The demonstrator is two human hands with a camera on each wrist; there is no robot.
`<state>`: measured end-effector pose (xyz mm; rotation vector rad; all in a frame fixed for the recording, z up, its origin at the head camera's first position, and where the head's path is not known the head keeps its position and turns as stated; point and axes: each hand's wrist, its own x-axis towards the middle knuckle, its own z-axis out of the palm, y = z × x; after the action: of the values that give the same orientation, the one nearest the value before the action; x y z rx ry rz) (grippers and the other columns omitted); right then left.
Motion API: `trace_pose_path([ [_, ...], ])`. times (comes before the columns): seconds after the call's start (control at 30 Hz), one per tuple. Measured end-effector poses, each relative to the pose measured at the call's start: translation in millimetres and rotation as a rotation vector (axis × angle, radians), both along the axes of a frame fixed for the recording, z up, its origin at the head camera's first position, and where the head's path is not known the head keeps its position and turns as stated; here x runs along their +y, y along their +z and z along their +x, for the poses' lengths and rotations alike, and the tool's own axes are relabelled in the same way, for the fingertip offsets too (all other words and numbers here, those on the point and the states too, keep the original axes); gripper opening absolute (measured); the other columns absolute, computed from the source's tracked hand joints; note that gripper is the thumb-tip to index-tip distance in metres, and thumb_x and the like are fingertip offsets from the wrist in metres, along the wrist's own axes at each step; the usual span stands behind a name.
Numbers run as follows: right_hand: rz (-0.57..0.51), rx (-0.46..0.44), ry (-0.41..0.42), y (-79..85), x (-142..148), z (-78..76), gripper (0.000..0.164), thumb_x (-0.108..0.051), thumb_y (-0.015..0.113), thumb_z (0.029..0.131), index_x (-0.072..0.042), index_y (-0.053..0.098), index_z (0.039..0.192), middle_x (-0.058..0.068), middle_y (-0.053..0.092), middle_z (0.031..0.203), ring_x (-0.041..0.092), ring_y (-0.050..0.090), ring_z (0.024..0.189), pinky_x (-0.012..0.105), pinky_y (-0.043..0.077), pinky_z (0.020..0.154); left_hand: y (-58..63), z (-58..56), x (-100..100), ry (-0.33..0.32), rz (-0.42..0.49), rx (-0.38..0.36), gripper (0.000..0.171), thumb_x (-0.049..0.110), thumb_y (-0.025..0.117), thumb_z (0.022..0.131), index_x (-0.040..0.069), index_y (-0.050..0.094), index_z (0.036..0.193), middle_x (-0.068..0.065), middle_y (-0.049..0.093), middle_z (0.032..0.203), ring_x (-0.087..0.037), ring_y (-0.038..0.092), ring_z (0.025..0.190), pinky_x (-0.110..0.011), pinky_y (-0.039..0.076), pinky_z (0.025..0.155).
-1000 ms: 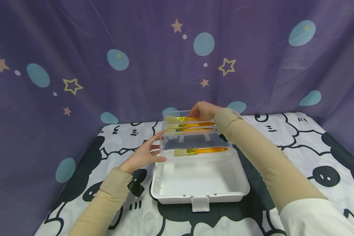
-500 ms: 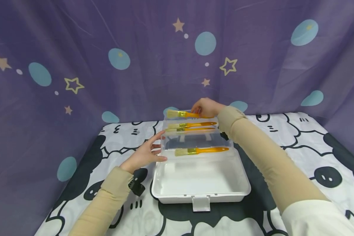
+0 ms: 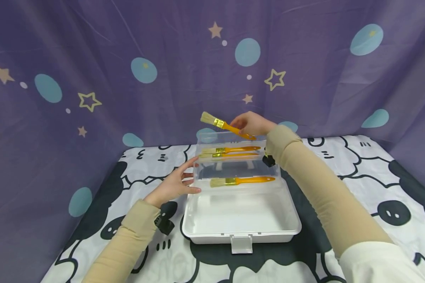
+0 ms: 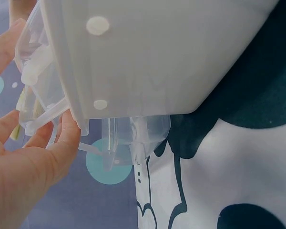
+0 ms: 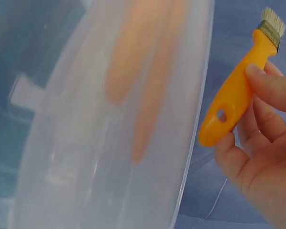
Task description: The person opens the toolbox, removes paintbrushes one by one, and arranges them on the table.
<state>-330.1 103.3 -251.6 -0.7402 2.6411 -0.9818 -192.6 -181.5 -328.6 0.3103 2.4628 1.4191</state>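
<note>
The right hand (image 3: 253,123) has a firm grip, thumb on one side and curled fingers on the other, pinching the orange handle of a raised brush (image 3: 226,126). That brush hangs over the back edge of the upper tray (image 3: 226,139), tilted, its pale bristles up and leftward and its handle end down toward the right; the right wrist view shows it just beside the translucent wall, apart from it.

The left hand (image 3: 171,184) keeps a loose grip, fingers spread and relaxed, touching the left ends of the two clear trays.

Two more brushes (image 3: 233,149) lie side by side in the upper tray, their handles showing blurred through its side. A single brush (image 3: 242,181) lies crosswise in the lower tray (image 3: 228,169), handle to the right.

Below the trays sits a white box (image 3: 212,235), its latch (image 3: 241,244) hanging at the front. It rests on a black-and-white cartoon cloth (image 3: 368,177), with a purple curtain (image 3: 184,59) of stars and blue ovals behind.
</note>
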Motion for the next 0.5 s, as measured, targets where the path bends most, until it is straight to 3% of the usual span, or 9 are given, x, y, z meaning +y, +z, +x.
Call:
trace_pose_path([
  [0.2,-0.230,-0.231,-0.068,-0.2,3,2.0,0.041,0.003,0.052,0.093,-0.006,0.052,0.134,0.016,0.052,0.127,0.029,0.050,0.111,0.042,0.053,0.090,0.8,0.5,0,-0.009,-0.003,0.004,0.099,0.006,0.079,0.076,0.040,0.020,0.149,-0.003,0.026,0.151,-0.031,0.038,0.132,-0.038,0.041,0.111],
  [0.4,-0.405,-0.379,-0.105,-2.3,6,7.1,0.044,-0.001,0.049,0.097,-0.007,0.044,0.140,0.011,0.047,0.119,0.025,0.051,0.103,0.035,0.049,0.078,2.1,0.4,0,-0.015,0.001,0.005,0.099,0.007,0.079,0.077,0.039,0.019,0.150,-0.005,0.025,0.151,-0.033,0.037,0.132,-0.040,0.040,0.111],
  [0.5,-0.501,-0.448,-0.136,-4.4,6,11.3,0.046,-0.001,0.048,0.097,-0.008,0.041,0.142,0.009,0.046,0.118,0.024,0.050,0.106,0.039,0.048,0.085,1.3,0.1,0,-0.020,0.008,0.001,0.099,0.007,0.078,0.077,0.038,0.019,0.150,-0.007,0.024,0.151,-0.034,0.036,0.133,-0.041,0.039,0.112],
])
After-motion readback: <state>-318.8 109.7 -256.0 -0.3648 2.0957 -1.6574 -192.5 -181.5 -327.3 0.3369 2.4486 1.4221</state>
